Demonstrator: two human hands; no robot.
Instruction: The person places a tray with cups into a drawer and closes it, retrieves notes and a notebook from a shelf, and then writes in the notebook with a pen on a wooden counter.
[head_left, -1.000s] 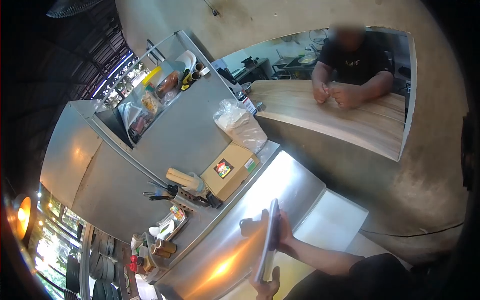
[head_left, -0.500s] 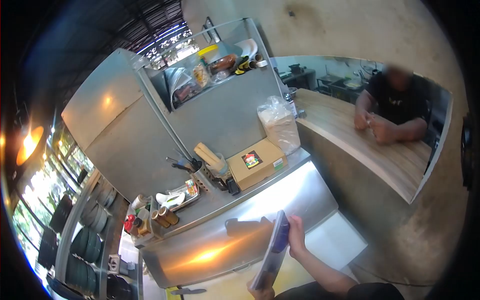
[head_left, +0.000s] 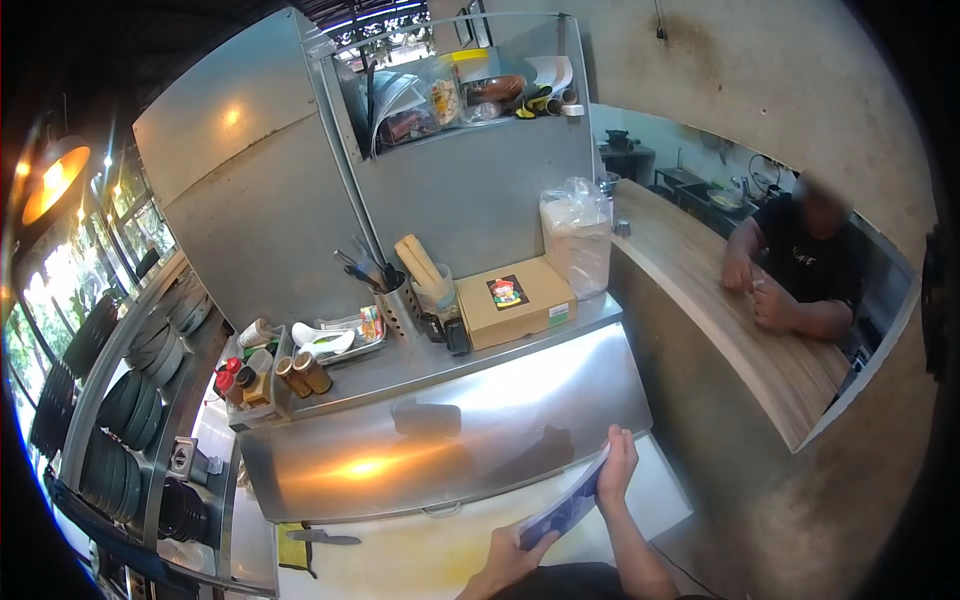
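Lying at left, one knife (head_left: 335, 538) on the white worktop (head_left: 400, 572), handle over a yellow-green cloth (head_left: 294, 553); a careless reach of mine could knock it. Next, my left hand (head_left: 512, 560), clamped on the lower end of a flat purple item (head_left: 566, 510), kind unclear, held over the worktop; then my right hand (head_left: 617, 468), gripping its upper end, where slack fingers could let it slip.

No legible text, shirt lettering (head_left: 803, 257) blurred, box label (head_left: 508, 292) unreadable
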